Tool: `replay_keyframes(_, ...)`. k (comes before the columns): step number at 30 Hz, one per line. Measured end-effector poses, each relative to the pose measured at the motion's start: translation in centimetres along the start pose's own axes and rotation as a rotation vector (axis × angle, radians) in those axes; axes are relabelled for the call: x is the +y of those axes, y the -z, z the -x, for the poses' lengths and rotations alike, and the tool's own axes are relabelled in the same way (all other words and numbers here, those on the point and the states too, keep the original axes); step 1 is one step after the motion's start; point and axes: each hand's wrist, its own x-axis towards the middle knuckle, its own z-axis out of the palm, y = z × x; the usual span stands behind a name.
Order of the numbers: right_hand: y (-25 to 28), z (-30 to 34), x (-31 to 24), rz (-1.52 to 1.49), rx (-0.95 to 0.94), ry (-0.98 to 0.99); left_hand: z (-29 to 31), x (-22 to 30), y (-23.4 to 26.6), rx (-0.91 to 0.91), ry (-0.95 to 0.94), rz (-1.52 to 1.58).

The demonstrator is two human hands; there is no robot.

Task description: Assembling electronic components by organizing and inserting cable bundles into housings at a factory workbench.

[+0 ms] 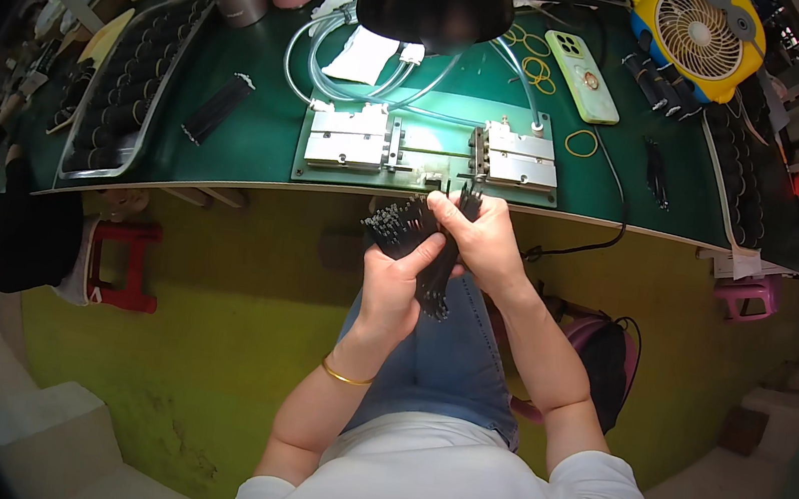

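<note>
On the far left of the green desk (232, 142) lies a long metal tray of black cylindrical pieces (134, 78), and just beside it one bundle of thin black rods (216, 107) rests alone. Below the desk edge, above the person's lap, the left hand (395, 284) is closed around a thick bunch of thin black sticks (411, 241), whose ends fan out to the upper left. The right hand (481, 245) is touching it from the right; its fingers pinch a few sticks at the top, near the metal clamping fixture with two plates (429, 153). Further right lie yellow rubber bands (581, 143), a light green phone (582, 77) and a small yellow fan (699, 32). The bunch is held over open floor, not over the desk, so if the left grip loosens while the right hand pulls, loose sticks could probably slip out and fall down.
</note>
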Motion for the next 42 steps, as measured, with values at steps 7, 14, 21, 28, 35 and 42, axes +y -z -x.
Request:
replay_keyframes(7,4.1,6.4,-1.8,-0.037,-0.384,0.046,5.3,-0.9,0.2,0.008,-0.014,-0.105)
replay_keyframes(14,7.6,9.1,-2.5,0.072,-0.697,-0.012,7.7,0.2,-3.6,-0.147,0.164,-0.304)
replay_keyframes(21,6.2,7.2,-3.3,0.110,-0.892,-0.083,8.9,1.5,-4.6,0.035,0.038,-0.418)
replay_keyframes(28,3.1,6.3,-3.9,0.265,-0.917,-0.071,11.5,2.7,-3.0,0.256,0.014,-0.237)
replay_keyframes(35,0.5,10.5,-3.4,0.274,-0.763,0.066,14.9,2.3,-1.3,0.282,-0.059,-0.169)
replay_keyframes(42,-0.6,14.1,-2.4,0.268,-0.538,0.102,16.2,2.4,1.4,0.098,-0.218,-0.264)
